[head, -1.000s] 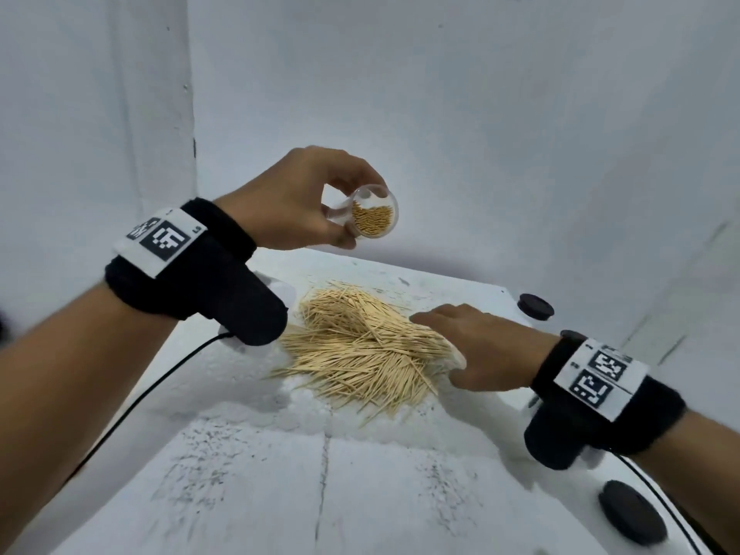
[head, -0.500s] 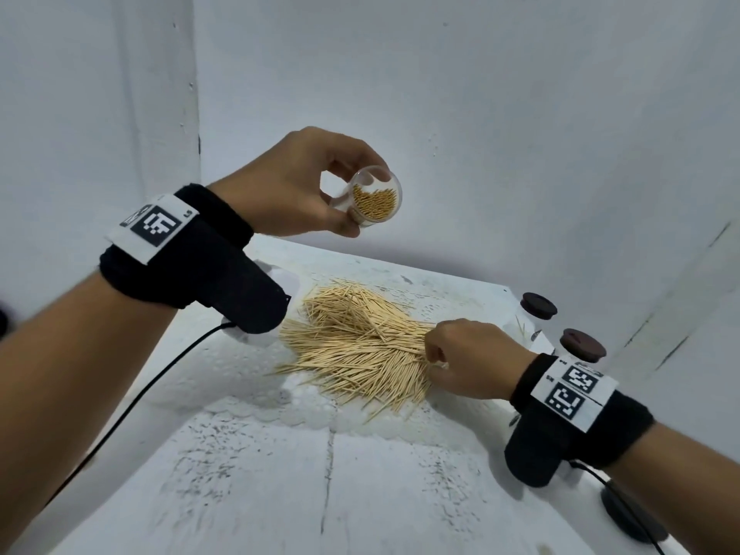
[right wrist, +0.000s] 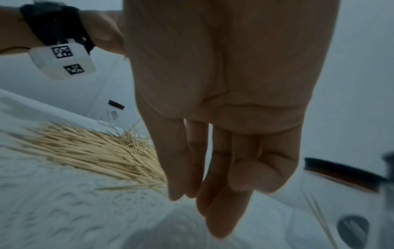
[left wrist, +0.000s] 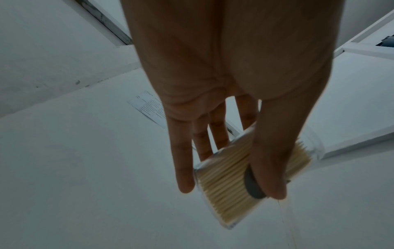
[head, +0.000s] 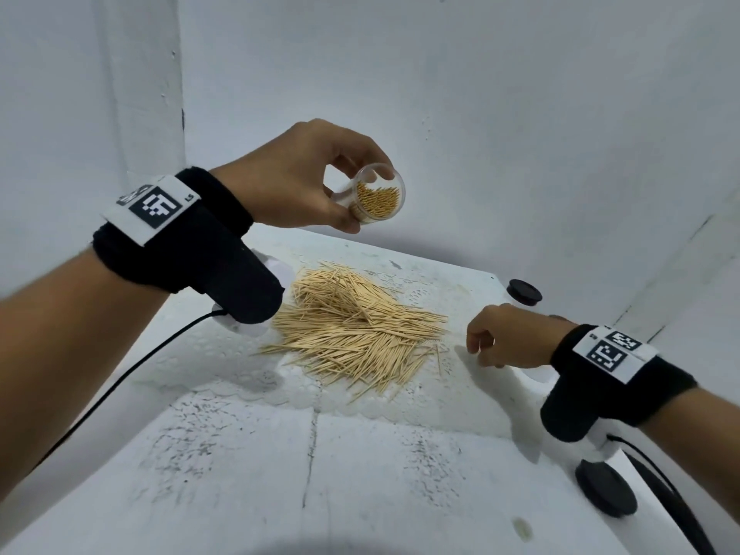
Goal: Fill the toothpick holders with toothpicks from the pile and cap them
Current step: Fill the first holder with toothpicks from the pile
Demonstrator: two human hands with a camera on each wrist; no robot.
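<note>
From the head view, the left hand (head: 296, 178) grasps a clear round toothpick holder (head: 374, 198), part-full, raised above the pale wooden toothpick pile (head: 356, 334); the right hand (head: 508, 338) hangs loosely curled beside it.

Left wrist: thumb and fingers (left wrist: 183, 161) clasp the holder (left wrist: 226, 190).

Right wrist: relaxed fingers (right wrist: 177, 168) hold nothing beside the pile (right wrist: 85, 151).
</note>
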